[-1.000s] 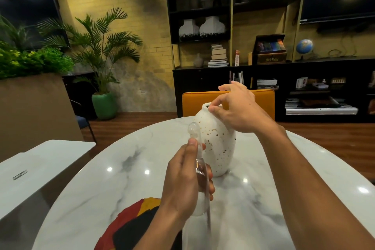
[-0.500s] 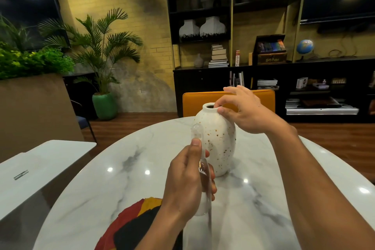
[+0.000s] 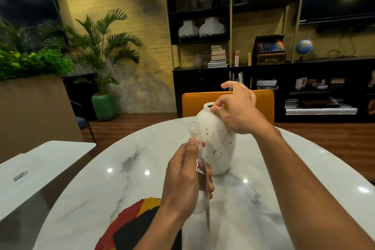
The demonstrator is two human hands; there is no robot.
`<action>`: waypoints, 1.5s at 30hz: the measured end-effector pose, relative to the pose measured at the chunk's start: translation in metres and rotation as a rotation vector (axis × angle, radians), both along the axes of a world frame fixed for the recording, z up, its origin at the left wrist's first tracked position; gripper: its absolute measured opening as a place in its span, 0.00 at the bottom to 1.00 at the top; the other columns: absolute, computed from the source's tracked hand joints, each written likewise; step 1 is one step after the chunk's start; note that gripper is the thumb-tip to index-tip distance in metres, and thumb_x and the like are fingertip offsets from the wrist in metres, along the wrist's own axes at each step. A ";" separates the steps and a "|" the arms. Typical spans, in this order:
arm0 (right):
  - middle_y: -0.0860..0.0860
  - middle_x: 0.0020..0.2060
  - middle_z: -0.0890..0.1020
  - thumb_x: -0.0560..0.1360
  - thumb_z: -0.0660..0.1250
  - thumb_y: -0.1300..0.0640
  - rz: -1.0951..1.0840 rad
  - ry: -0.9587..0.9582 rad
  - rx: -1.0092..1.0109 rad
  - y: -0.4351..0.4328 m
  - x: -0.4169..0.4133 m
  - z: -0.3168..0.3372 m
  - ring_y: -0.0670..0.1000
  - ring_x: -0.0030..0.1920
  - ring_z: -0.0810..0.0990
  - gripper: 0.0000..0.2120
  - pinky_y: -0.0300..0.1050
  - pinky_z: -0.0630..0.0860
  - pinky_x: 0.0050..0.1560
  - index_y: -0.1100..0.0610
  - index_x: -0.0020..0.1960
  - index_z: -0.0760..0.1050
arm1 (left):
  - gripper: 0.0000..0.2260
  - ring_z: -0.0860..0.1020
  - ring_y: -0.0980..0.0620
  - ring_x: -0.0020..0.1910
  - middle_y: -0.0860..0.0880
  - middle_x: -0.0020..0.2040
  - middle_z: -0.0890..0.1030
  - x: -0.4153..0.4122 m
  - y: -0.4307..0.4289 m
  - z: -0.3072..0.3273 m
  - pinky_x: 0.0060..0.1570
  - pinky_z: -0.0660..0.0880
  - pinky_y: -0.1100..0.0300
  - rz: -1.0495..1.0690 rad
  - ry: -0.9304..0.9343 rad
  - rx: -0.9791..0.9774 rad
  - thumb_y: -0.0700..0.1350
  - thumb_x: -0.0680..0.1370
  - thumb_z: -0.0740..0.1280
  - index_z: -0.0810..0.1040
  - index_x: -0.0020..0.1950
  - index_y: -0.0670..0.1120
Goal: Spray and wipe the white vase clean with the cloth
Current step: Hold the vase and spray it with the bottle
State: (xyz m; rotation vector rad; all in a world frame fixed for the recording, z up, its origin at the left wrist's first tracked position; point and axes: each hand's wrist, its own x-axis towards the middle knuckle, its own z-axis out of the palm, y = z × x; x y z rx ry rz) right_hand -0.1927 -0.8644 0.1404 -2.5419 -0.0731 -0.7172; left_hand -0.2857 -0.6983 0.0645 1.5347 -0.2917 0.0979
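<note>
A white speckled vase (image 3: pixel 218 144) stands upright near the middle of the marble table (image 3: pixel 125 168). My right hand (image 3: pixel 239 111) rests its thumb and fingertips on the vase's shoulder just below the rim, with the index finger lifted. My left hand (image 3: pixel 186 180) grips a clear spray bottle (image 3: pixel 199 170) in front of the vase, thumb on top near the nozzle, which points at the vase. A red, yellow and black cloth (image 3: pixel 132 223) lies on the table at the near edge, partly hidden by my left forearm.
An orange chair (image 3: pixel 194 101) stands behind the table. A second white tabletop (image 3: pixel 36 166) sits to the left. Black shelving with books, vases and a globe lines the back wall. A potted palm (image 3: pixel 103 105) stands at the back left.
My right hand has slid from over the vase's mouth to the right side of its neck, uncovering the opening. The left hand with the spray bottle has stayed almost still.
</note>
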 end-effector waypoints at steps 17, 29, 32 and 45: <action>0.46 0.78 0.61 0.80 0.64 0.43 0.095 0.052 -0.075 -0.027 0.003 -0.001 0.54 0.79 0.52 0.08 0.64 0.46 0.76 0.33 0.58 0.77 | 0.23 0.78 0.46 0.29 0.44 0.35 0.80 -0.002 -0.005 -0.001 0.32 0.78 0.54 -0.020 0.019 0.051 0.66 0.78 0.55 0.77 0.60 0.52; 0.43 0.80 0.54 0.80 0.66 0.47 0.135 0.049 0.000 -0.014 0.002 -0.003 0.55 0.79 0.49 0.03 0.61 0.46 0.76 0.42 0.48 0.78 | 0.22 0.78 0.45 0.29 0.44 0.34 0.80 -0.003 -0.005 -0.001 0.32 0.78 0.53 0.005 -0.019 0.036 0.67 0.77 0.56 0.76 0.61 0.55; 0.43 0.79 0.55 0.80 0.67 0.48 0.113 0.039 0.018 -0.013 -0.001 -0.002 0.54 0.79 0.47 0.05 0.60 0.45 0.77 0.45 0.46 0.79 | 0.22 0.79 0.46 0.29 0.44 0.34 0.80 -0.003 -0.004 -0.001 0.31 0.78 0.55 0.008 -0.014 0.040 0.67 0.76 0.56 0.76 0.61 0.56; 0.44 0.77 0.63 0.77 0.67 0.41 0.102 0.010 -0.032 -0.018 -0.003 0.006 0.52 0.79 0.51 0.09 0.63 0.46 0.76 0.41 0.54 0.82 | 0.26 0.79 0.45 0.29 0.43 0.34 0.80 -0.002 -0.002 -0.001 0.32 0.79 0.53 -0.034 0.017 0.049 0.69 0.75 0.56 0.77 0.55 0.49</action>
